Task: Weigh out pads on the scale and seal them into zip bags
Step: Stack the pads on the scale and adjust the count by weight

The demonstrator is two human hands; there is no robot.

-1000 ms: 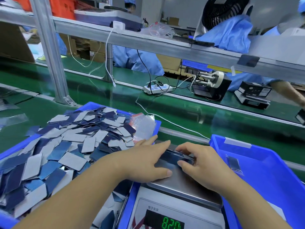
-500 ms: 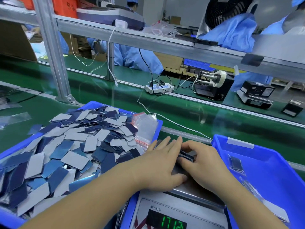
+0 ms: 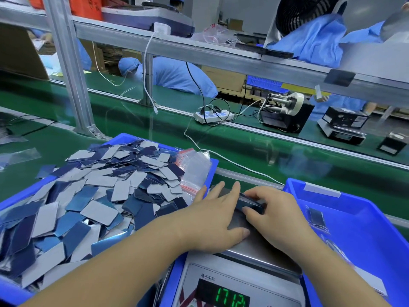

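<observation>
Dark blue pads (image 3: 249,201), squared into a short stack, lay on the scale's (image 3: 259,244) steel pan, long axis running left-right between both hands. The right hand (image 3: 276,214) curled its grip over the stack; the left hand (image 3: 218,220) pressed flat-fingered against its near end, equally close.

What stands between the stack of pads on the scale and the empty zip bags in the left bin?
Only the left hand does: it rests on the scale plate beside the pad stack, on the side toward the zip bags. Nothing else visible blocks that path.
</observation>
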